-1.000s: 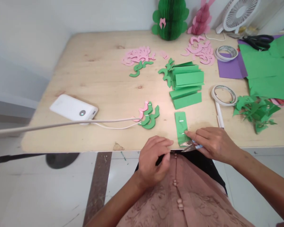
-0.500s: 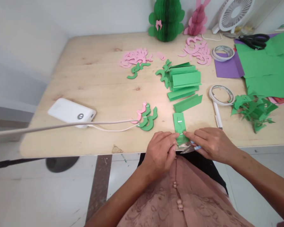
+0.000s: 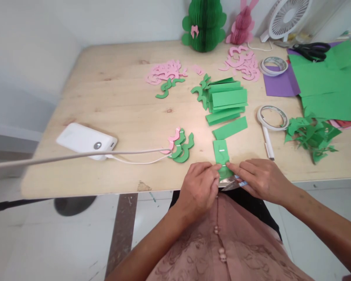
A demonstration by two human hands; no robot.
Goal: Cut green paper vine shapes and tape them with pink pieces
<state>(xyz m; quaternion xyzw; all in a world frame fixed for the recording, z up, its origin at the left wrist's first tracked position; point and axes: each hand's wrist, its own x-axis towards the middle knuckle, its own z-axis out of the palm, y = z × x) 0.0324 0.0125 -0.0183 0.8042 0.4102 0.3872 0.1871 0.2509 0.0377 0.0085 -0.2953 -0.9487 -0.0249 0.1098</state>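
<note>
A narrow folded strip of green paper (image 3: pixel 221 150) lies at the table's front edge, with two short white marks like staples on it. My left hand (image 3: pixel 201 184) is at its lower left, fingers curled together and pressing on the strip's edge. From the other side my right hand (image 3: pixel 259 180) rests its index finger on the paper near the lower white mark. The same hand keeps a pair of scissors (image 3: pixel 232 184) in its curled fingers, blades pointing left below the strip. Left of the strip sit wavy green cutouts (image 3: pixel 185 151) and a pink cutout (image 3: pixel 173 139).
Folded green strips (image 3: pixel 229 97) are stacked behind. Pink cutouts (image 3: pixel 165 72) lie farther back. On the right are tape rolls (image 3: pixel 273 66), a pen (image 3: pixel 268 145), green scraps (image 3: pixel 311 134) and black-handled scissors (image 3: pixel 312 50). A power bank (image 3: pixel 86 140) with a cable sits left.
The loose green strip just behind the one in my hands now lies flatter. My hands stay almost in place on the paper; the view has shifted slightly.
</note>
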